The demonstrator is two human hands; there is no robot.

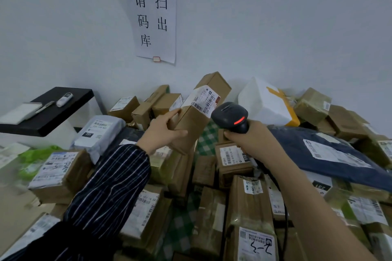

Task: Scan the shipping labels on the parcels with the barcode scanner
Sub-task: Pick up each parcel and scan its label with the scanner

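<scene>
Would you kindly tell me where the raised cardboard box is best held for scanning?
Probably its lower end, from the left, as the left hand does: the cardboard box is long and tilted, with its label at the upper end by the scanner.

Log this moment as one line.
step: scanning | left hand: holds cardboard box raised | right hand: grips barcode scanner, aimed at shipping label
</scene>
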